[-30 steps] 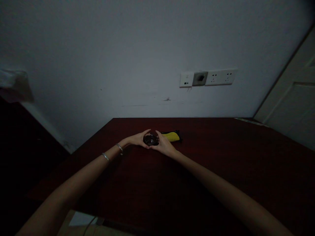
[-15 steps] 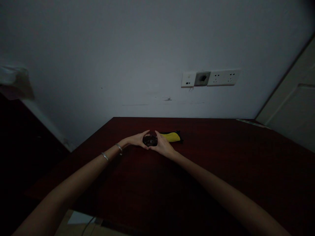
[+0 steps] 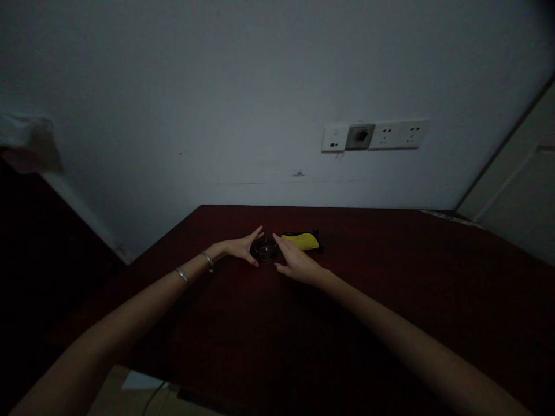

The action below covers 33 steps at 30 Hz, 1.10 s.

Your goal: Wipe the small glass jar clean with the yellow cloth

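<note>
A round, dark see-through glass dish (image 3: 265,251), perhaps an ashtray, rests on the dark red table (image 3: 269,323). To its left is my left hand (image 3: 244,247), thumb and fingers spread in a curve by the rim; I cannot tell whether it touches the glass. My right hand (image 3: 298,263) is open at the dish's right side, its thumb apart from the glass and its fingertips near the rim. Just behind the right hand lies a yellow and black pouch (image 3: 306,240), partly covered by the fingers.
A pale wall (image 3: 243,104) rises behind the table's far edge, with a row of sockets (image 3: 392,135) on it. At the right stands a light door (image 3: 515,179). A whitish bundle (image 3: 32,141) is at the far left. Below the near edge a cable (image 3: 154,397) shows.
Both hands have loosened around the glass dish and their fingers have spread. My right hand has drawn back a little to the right and nearer. The dish shows more fully between them.
</note>
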Tool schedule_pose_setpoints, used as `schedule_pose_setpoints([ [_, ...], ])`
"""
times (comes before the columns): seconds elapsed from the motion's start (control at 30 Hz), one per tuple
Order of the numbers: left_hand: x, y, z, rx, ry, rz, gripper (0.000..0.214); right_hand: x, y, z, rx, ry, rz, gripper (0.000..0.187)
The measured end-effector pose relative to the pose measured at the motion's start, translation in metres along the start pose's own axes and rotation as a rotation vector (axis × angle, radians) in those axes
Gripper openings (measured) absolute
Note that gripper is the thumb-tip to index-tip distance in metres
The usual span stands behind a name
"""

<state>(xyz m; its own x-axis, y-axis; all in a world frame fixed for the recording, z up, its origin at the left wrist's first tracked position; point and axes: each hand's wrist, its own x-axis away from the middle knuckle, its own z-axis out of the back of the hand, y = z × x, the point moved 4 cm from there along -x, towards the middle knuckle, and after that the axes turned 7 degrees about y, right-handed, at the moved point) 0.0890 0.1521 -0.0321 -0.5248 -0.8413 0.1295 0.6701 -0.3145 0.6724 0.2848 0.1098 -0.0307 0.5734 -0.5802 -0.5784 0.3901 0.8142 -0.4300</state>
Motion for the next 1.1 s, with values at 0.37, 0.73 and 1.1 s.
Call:
schedule_pose_setpoints([
  [0.37, -0.012, 0.062, 0.057, -0.193, 0.041, 0.015, 0.105, -0.024, 0.071, 0.04, 0.26, -0.177, -0.287, 0.052],
  [0.73, -0.005, 0.143, 0.032, -0.16, 0.581, -0.201, 0.03, 0.005, 0.044, 0.085, -0.117, -0.05, -0.333, 0.044],
  [1.1, 0.017, 0.175, -0.05, 0.781, 0.282, 0.164, 0.039, 0.039, -0.024, 0.107, 0.021, 0.329, -0.19, 0.028],
])
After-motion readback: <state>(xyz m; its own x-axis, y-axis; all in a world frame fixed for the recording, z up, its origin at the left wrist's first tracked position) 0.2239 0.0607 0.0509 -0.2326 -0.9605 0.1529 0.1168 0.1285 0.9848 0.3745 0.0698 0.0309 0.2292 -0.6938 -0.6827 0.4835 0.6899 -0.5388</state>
